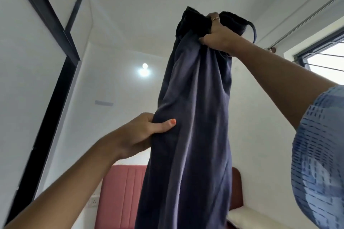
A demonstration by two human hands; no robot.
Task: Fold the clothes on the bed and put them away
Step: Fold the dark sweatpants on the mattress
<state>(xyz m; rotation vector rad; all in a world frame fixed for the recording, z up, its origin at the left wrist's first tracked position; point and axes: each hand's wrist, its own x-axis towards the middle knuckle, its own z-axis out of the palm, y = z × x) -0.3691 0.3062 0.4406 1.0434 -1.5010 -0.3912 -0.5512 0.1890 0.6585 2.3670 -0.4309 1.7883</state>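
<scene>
A: From the head camera, where is the garment?
B: The long dark navy cloth garment (191, 117) hangs high before a pink padded headboard (121, 195).
A: And the grips?
B: The right hand (217, 33) clutches its bunched top; the left hand (141, 132) pinches its left edge, thumb across the cloth.

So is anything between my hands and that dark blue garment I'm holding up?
Nothing visible. The right hand grips the bunched top of the dark blue fabric garment, and the left hand pinches its side edge lower down. Both touch the cloth directly.
</scene>
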